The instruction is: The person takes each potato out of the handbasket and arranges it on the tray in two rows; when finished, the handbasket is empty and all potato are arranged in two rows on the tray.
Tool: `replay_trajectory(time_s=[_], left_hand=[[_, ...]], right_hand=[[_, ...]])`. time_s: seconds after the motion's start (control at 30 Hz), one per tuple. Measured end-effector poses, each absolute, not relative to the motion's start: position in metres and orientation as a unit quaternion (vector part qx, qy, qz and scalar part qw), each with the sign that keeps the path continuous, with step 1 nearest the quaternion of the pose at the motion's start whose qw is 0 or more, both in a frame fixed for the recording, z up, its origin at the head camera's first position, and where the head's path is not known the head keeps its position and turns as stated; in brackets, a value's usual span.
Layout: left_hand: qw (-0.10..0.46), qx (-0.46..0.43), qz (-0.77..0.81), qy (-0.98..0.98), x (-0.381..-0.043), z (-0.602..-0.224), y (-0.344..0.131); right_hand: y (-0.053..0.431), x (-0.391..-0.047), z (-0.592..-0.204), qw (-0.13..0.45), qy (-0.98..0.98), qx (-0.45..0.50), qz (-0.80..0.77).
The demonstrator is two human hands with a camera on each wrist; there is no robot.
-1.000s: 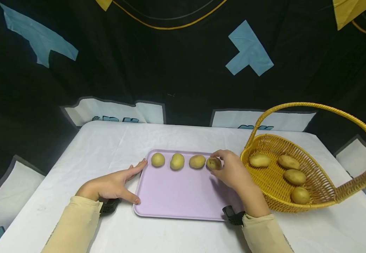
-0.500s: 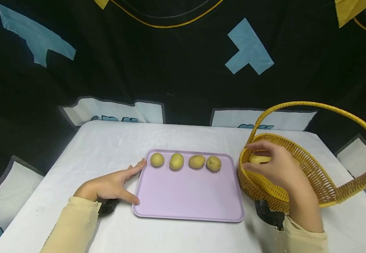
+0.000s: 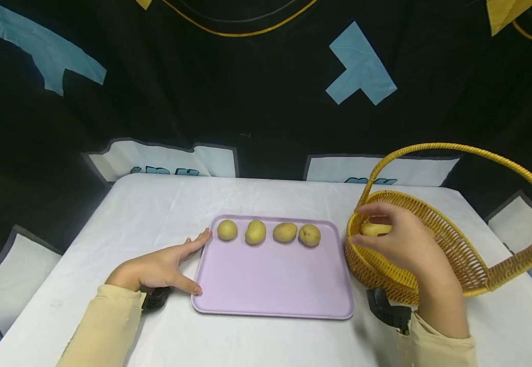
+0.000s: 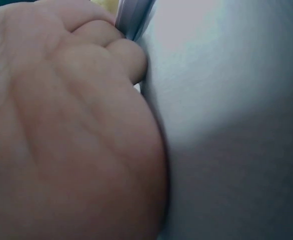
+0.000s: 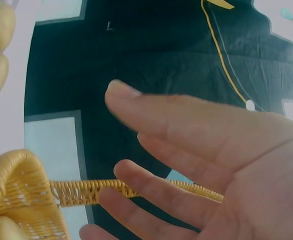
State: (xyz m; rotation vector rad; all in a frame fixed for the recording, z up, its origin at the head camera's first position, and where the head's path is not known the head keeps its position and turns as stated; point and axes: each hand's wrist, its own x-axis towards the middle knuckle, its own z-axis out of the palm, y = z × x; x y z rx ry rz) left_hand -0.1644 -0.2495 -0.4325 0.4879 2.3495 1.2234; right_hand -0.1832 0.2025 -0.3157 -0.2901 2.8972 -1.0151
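Observation:
My left hand [image 3: 160,267] rests at the left edge of a lilac tray [image 3: 272,280], fingers extended and thumb spread, touching its rim. Along the tray's far side lies a row of several potatoes; the leftmost potato [image 3: 227,230] is roundish and the rightmost potato [image 3: 309,235] has dark specks. Over a yellow wicker basket [image 3: 362,267] hovers my right hand [image 3: 408,243], thumb and fingers apart. The right wrist view shows nothing between them. One pale potato [image 3: 374,229] in the basket is partly visible past that hand; the hand hides most of the basket's inside.
The basket's tall arched handle [image 3: 449,147] rises over the right side of the white-covered table [image 3: 155,326]. Behind the table hangs a black cloth [image 3: 229,102] with blue and white patches. Each wrist wears a black device.
My right hand has let go of the rightmost potato on the tray and moved right, over the basket, where it has stayed for the last half second. The left hand keeps its place.

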Motion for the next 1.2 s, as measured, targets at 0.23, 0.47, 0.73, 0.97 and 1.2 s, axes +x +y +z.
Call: replay_trajectory(time_s=[0.23,0.47,0.73,0.97,1.2], left_hand=[[0.221,0.165,0.440,0.855,-0.162,-0.430,-0.250],[0.220,0.161,0.440,0.856,-0.160,-0.429,-0.250],[0.217,0.163,0.439,0.857,-0.159,-0.427,-0.252],[0.219,0.161,0.445,0.853,-0.160,-0.429,-0.252],[0.219,0.163,0.441,0.855,-0.161,-0.430,-0.251]], right_hand=[[0.218,-0.181,-0.320,0.047,0.946,-0.081,-0.310],[0.272,-0.186,-0.333,0.091,0.960,-0.043,-0.262],[0.305,-0.197,-0.348,0.197,0.948,0.013,-0.249],[0.316,-0.200,-0.362,0.220,0.949,0.028,-0.223],[0.320,-0.202,-0.372,0.216,0.955,0.022,-0.203]])
